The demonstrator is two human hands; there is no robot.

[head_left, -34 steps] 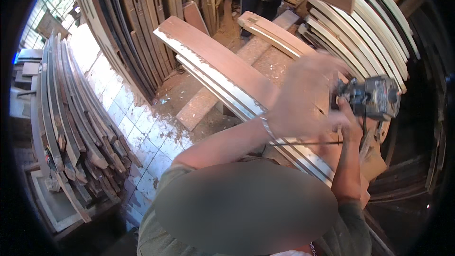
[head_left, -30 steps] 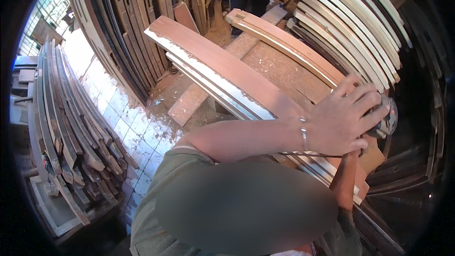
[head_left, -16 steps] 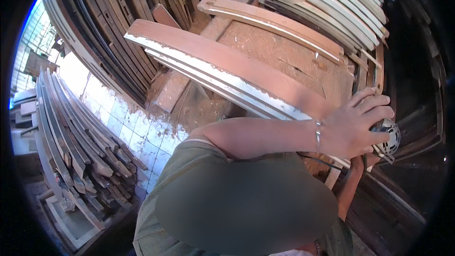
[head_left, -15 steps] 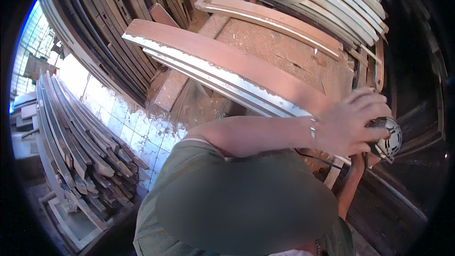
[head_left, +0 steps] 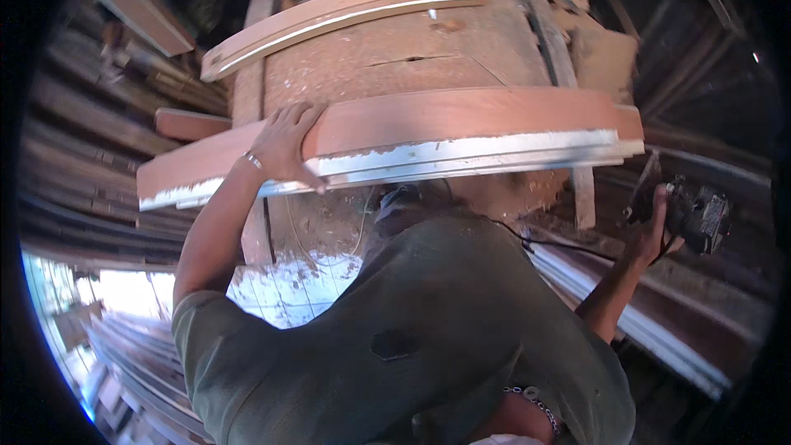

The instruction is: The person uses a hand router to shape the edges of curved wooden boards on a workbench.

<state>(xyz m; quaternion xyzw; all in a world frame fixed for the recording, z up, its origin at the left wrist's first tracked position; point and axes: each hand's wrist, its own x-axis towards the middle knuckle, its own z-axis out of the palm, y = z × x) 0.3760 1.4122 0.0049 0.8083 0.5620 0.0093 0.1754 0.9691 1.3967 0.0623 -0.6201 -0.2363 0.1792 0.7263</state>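
Two-handed control: left hand [head_left: 288,144], fingers spread, should press flat on the curved plank [head_left: 461,115] before the person [head_left: 371,313]; right hand [head_left: 657,227], fingers gripping the power tool [head_left: 700,216], should hold its cord [head_left: 568,245] clear.

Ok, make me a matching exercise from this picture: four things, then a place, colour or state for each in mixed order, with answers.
1. left hand
2. power tool
3. cord
4. shirt

A. thin and black
B. greenish
C. held in the right hand
D. resting on the reddish board

Pairs: 1-D, 2-C, 3-A, 4-B
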